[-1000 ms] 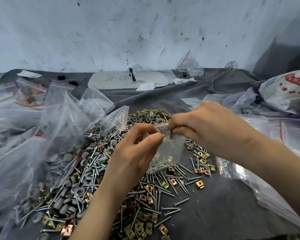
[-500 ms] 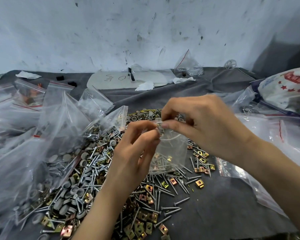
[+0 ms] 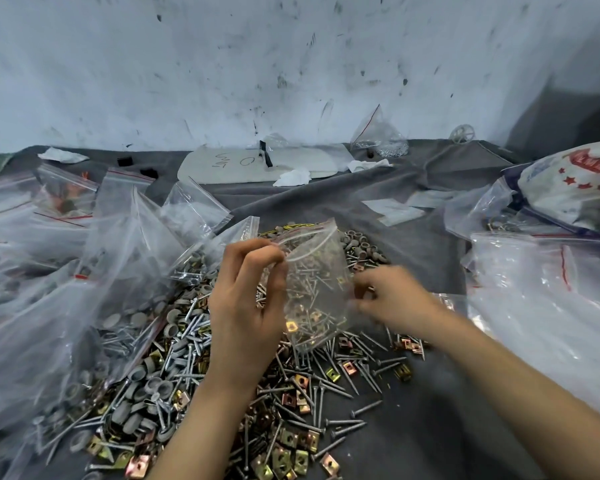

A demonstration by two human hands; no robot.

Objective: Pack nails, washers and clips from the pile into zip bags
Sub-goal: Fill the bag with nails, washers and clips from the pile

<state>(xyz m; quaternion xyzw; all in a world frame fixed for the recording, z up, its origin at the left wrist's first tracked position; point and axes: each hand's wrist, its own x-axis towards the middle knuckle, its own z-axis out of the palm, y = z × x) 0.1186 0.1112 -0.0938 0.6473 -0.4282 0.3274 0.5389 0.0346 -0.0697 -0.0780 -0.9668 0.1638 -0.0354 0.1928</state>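
One-handed, pinching the bag (image 3: 314,292) by the near lip of its mouth with the left hand (image 3: 246,306), thumb and first fingers clamped on the plastic, other fingers loosely curled. Holding it up just above the pile (image 3: 257,393), mouth uppermost and gaping, probably for leaving it open to filling and stopping anything inside from spilling. Hanging it right over the heap as well, seemingly for letting any dropped piece fall back among the rest rather than onto the bare cloth (image 3: 447,427).

Holding the right hand (image 3: 392,299) low by the bag's right side, fingers curled. Blurring too much there for telling a grip on hardware from a bare touch on the plastic or from carrying nothing.

Seeing nails (image 3: 361,408) and clips (image 3: 300,457) through the clear film, yet not managing to separate those inside from those lying behind.

Finding washers (image 3: 160,386) heaped toward the left of the pile, right beside the filled bags (image 3: 66,289), with more bags (image 3: 541,306) lying at the right. Likely staging stock and finished packs within easy reach on either side.

Judging the step as loading this bag, with sealing not yet begun and the mouth standing unzipped.
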